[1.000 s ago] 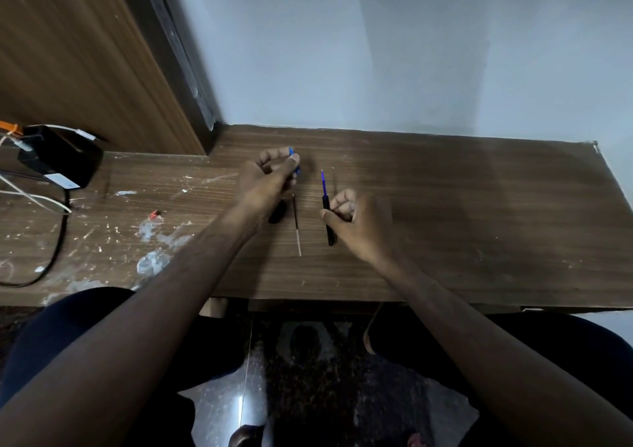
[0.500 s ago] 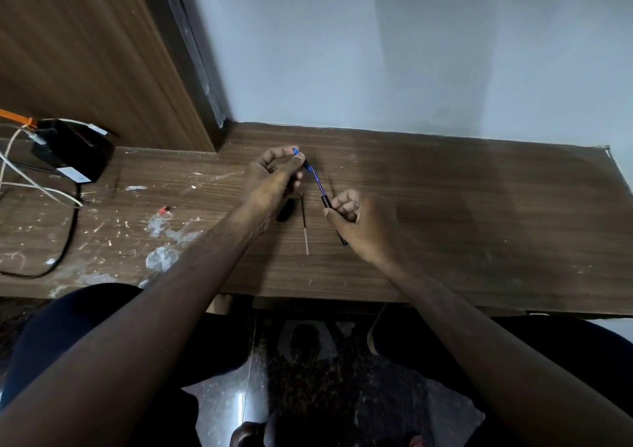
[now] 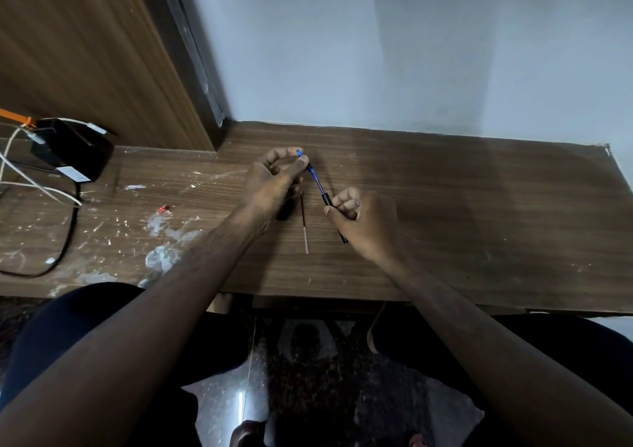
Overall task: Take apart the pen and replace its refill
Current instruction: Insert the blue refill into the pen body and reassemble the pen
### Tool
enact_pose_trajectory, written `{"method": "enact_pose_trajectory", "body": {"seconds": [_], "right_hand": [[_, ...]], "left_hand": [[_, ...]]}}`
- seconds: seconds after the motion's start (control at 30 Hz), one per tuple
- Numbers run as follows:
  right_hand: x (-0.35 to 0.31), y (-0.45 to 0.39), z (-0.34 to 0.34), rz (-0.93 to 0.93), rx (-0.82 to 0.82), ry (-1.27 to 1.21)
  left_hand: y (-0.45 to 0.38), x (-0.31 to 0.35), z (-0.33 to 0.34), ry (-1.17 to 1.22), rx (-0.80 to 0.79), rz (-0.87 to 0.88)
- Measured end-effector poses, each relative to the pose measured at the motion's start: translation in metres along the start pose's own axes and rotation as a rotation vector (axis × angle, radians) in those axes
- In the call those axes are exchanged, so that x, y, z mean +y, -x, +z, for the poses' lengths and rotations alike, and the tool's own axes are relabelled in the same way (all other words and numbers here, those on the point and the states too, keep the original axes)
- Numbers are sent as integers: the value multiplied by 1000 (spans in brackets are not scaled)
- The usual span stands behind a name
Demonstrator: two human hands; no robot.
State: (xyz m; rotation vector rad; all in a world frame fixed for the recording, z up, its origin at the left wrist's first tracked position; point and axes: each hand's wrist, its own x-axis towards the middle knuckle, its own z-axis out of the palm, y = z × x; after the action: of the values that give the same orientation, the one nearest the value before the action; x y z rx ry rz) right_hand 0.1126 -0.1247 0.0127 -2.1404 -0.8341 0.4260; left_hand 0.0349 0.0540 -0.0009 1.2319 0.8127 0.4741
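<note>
My right hand (image 3: pixel 363 222) is closed around a black pen barrel (image 3: pixel 327 199), whose lower tip pokes out below the fist. A thin blue refill (image 3: pixel 315 177) sticks out of the barrel's upper end. My left hand (image 3: pixel 274 181) pinches a small blue piece (image 3: pixel 300 153) at the refill's top end between thumb and forefinger. A second thin refill (image 3: pixel 303 224), dark above and pale below, lies on the wooden desk (image 3: pixel 462 213) between my hands. A dark small part (image 3: pixel 282 213) lies under my left wrist, mostly hidden.
A black box (image 3: pixel 73 153) with white and black cables (image 3: pixel 37 186) sits at the far left. White paint splatter and a small red bit (image 3: pixel 162 209) mark the left desk surface. A wooden panel stands at back left, a wall behind. My knees are under the front edge.
The blue refill, upright and apart from my left hand a second ago, now tilts toward it, and the blue piece in my left fingers meets its top end. The camera shifted slightly.
</note>
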Motion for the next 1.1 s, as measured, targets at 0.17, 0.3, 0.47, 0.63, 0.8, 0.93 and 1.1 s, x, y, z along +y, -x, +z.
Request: {"method": "enact_pose_trajectory", "body": {"seconds": [0.17, 0.3, 0.47, 0.63, 0.8, 0.93, 1.1], "right_hand": [[1, -3, 1, -4, 58, 13], [4, -2, 4, -3, 82, 0], [6, -4, 4, -9, 197, -24], [7, -9, 4, 34, 154, -118], [10, -11, 3, 118, 173, -259], [9, -12, 2, 69, 148, -225], [10, -12, 2, 139, 155, -243]], "left_hand": [[4, -12, 4, -280, -119, 113], [9, -17, 9, -310, -163, 181], [8, -16, 6, -296, -215, 183], [8, -18, 5, -218, -253, 211], [8, -19, 6, -128, -300, 199], [7, -18, 7, -100, -311, 202], [12, -20, 10, -82, -343, 184]]}}
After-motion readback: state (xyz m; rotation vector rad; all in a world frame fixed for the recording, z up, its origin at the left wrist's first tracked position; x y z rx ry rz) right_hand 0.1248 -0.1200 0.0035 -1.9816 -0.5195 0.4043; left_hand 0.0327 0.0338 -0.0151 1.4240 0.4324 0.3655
